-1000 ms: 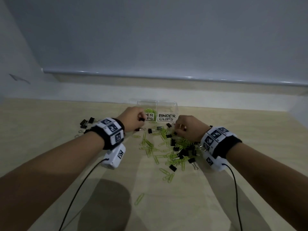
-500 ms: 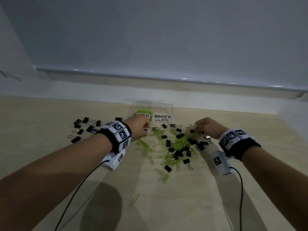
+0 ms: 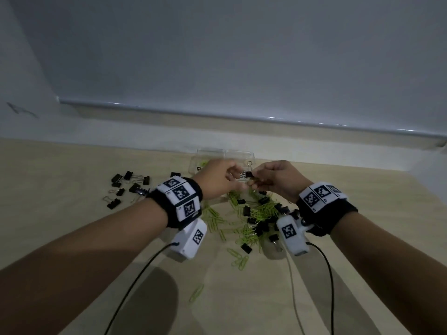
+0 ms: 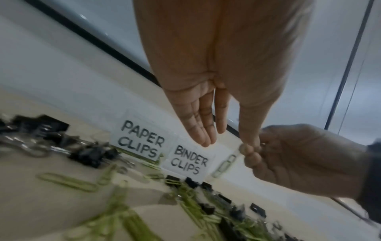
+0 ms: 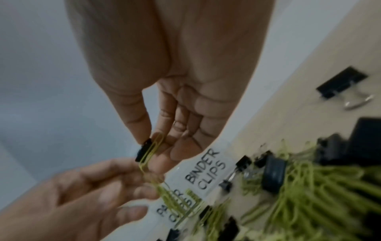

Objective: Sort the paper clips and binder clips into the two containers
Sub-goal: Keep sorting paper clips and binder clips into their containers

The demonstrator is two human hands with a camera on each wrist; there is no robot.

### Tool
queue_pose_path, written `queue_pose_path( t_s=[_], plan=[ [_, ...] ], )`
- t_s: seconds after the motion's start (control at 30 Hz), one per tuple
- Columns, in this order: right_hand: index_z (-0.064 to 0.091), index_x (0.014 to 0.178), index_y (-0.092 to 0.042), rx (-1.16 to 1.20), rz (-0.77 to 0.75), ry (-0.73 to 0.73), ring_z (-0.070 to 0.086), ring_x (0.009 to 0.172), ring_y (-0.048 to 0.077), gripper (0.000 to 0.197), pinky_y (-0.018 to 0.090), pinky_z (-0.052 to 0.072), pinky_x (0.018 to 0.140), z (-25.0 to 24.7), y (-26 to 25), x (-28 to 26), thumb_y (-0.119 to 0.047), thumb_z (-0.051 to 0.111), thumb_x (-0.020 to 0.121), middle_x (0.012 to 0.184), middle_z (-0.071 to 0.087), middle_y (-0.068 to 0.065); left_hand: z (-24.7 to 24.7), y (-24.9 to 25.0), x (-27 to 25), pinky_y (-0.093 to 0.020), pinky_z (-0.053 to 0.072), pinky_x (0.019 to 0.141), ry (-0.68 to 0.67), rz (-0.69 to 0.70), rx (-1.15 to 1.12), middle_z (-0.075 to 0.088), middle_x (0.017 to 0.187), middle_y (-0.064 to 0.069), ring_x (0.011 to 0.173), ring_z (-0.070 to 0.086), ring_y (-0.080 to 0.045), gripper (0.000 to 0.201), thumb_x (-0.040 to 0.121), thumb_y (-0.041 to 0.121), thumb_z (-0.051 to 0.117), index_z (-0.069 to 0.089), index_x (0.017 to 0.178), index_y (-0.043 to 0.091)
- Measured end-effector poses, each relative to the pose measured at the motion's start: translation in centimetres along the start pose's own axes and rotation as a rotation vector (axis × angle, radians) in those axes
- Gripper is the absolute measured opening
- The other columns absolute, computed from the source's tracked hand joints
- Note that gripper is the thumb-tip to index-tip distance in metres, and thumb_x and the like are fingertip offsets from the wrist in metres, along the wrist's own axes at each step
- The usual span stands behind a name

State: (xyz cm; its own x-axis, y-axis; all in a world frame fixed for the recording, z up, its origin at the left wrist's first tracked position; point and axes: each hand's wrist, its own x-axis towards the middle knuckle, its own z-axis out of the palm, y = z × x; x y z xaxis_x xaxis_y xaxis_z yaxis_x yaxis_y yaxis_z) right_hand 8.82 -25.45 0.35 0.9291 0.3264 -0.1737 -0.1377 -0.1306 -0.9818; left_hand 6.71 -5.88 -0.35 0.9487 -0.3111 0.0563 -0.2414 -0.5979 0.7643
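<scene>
A: Paper clips, thin green wire ones [image 5: 151, 152], hang in a linked string from the small black binder clip [image 3: 249, 174] that we pinch in our right hand [image 3: 278, 181], raised just in front of the two containers.

B: And our left hand [image 3: 219, 181]?

A: It pinches the lower part of that green string between thumb and fingertip, its other fingers straight. We judge that we hold both ends so as to pull the tangled pieces apart before dropping each where it belongs.

B: What do the boxes hold?

A: The clear plastic box labelled PAPER CLIPS [image 4: 142, 141] shows some green clips inside. Its neighbour, the clear plastic box labelled BINDER CLIPS [image 4: 189, 160], touches it on the right; we cannot tell what lies in it.

B: And what remains?

A: A mixed heap of green and black clips [image 3: 256, 213] lies on the pale wooden table [image 3: 72, 165] below our wrists, with a group of loose black binder clips [image 3: 125, 187] well off to the left.
</scene>
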Motion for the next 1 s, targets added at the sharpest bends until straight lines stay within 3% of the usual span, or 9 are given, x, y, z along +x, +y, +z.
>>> queue_pose_path(
  t_s=[0.13, 0.23, 0.4, 0.5, 0.63, 0.73, 0.83, 0.9, 1.0],
  plan=[
    [0.066, 0.083, 0.004, 0.054, -0.018, -0.013, 0.065, 0.056, 0.018, 0.009, 0.022, 0.056, 0.055, 1.7, -0.2, -0.3, -0.001, 0.06, 0.087, 0.065, 0.066, 0.014, 0.5, 0.4, 0.4, -0.039, 0.055, 0.088, 0.057, 0.01, -0.13, 0.071, 0.1, -0.001, 0.093, 0.067, -0.018, 0.037, 0.073, 0.022, 0.08, 0.067, 0.106, 0.013],
    [0.066, 0.082, 0.004, 0.068, -0.036, -0.013, 0.064, 0.057, 0.019, 0.007, 0.022, 0.056, 0.056, 2.1, 0.0, -0.3, 0.001, 0.06, 0.087, 0.065, 0.066, 0.013, 0.2, 0.2, 0.2, -0.034, 0.055, 0.089, 0.066, 0.012, -0.225, 0.072, 0.097, 0.0, 0.093, 0.069, -0.018, 0.027, 0.076, 0.015, 0.078, 0.069, 0.102, 0.011],
    [0.066, 0.084, 0.002, 0.051, -0.058, -0.012, 0.064, 0.053, 0.013, 0.006, 0.018, 0.055, 0.054, 2.2, 0.0, -0.2, 0.006, 0.062, 0.083, 0.061, 0.068, 0.008, -0.3, -0.1, -0.1, -0.026, 0.06, 0.076, 0.11, -0.054, -0.42, 0.069, 0.09, -0.004, 0.076, 0.07, -0.015, 0.01, 0.087, 0.005, 0.065, 0.068, 0.095, 0.01],
    [0.067, 0.085, 0.0, 0.002, -0.077, -0.013, 0.066, 0.053, 0.011, 0.009, 0.018, 0.056, 0.055, 2.1, 0.2, -0.2, 0.007, 0.063, 0.081, 0.06, 0.07, 0.006, -0.7, -0.4, 0.1, -0.027, 0.06, 0.072, 0.121, -0.084, -0.38, 0.069, 0.084, -0.008, 0.068, 0.069, -0.014, 0.006, 0.089, 0.005, 0.063, 0.068, 0.092, 0.006],
    [0.07, 0.081, -0.005, -0.209, -0.122, 0.046, 0.067, 0.057, 0.01, 0.01, 0.019, 0.058, 0.061, 0.8, 0.6, -0.4, 0.004, 0.066, 0.081, 0.064, 0.071, 0.004, -1.9, -1.8, -0.2, -0.027, 0.058, 0.071, 0.159, -0.088, -0.156, 0.068, 0.079, -0.005, 0.065, 0.065, -0.011, 0.007, 0.091, 0.008, 0.061, 0.067, 0.09, 0.01],
    [0.074, 0.08, -0.008, -0.588, -0.114, 0.032, 0.069, 0.068, 0.015, 0.005, 0.025, 0.06, 0.07, 0.1, 1.6, -0.6, -0.003, 0.071, 0.08, 0.073, 0.073, 0.005, -3.4, -4.6, -0.6, -0.028, 0.051, 0.08, 0.206, -0.121, 0.207, 0.068, 0.093, -0.005, 0.082, 0.063, -0.017, 0.011, 0.092, 0.011, 0.056, 0.067, 0.094, 0.011],
    [0.075, 0.08, -0.012, -0.875, -0.084, -0.054, 0.067, 0.075, 0.013, 0.005, 0.024, 0.055, 0.077, 0.2, 2.2, -0.7, -0.009, 0.076, 0.075, 0.077, 0.073, 0.0, -4.7, -7.5, -1.2, -0.03, 0.049, 0.078, 0.189, -0.273, 0.455, 0.068, 0.1, -0.01, 0.086, 0.062, -0.024, 0.016, 0.088, 0.005, 0.05, 0.063, 0.09, 0.013],
    [0.076, 0.087, -0.011, -1.021, -0.158, -0.041, 0.063, 0.077, 0.011, 0.01, 0.021, 0.05, 0.076, 0.4, 2.0, -0.3, -0.009, 0.072, 0.078, 0.086, 0.073, 0.003, -5.2, -8.4, -1.6, -0.031, 0.047, 0.077, 0.166, -0.347, 0.585, 0.065, 0.105, -0.012, 0.091, 0.061, -0.028, 0.019, 0.086, 0.004, 0.051, 0.064, 0.098, 0.009],
    [0.072, 0.101, -0.012, -1.217, -0.258, -0.003, 0.064, 0.094, 0.019, 0.021, 0.03, 0.052, 0.086, 0.8, 1.5, 1.5, -0.007, 0.062, 0.084, 0.105, 0.07, 0.007, -4.9, -7.7, -1.2, -0.033, 0.045, 0.083, 0.188, -0.226, 0.641, 0.057, 0.11, -0.009, 0.1, 0.056, -0.027, 0.024, 0.085, 0.005, 0.054, 0.064, 0.106, 0.01]
  ],
)
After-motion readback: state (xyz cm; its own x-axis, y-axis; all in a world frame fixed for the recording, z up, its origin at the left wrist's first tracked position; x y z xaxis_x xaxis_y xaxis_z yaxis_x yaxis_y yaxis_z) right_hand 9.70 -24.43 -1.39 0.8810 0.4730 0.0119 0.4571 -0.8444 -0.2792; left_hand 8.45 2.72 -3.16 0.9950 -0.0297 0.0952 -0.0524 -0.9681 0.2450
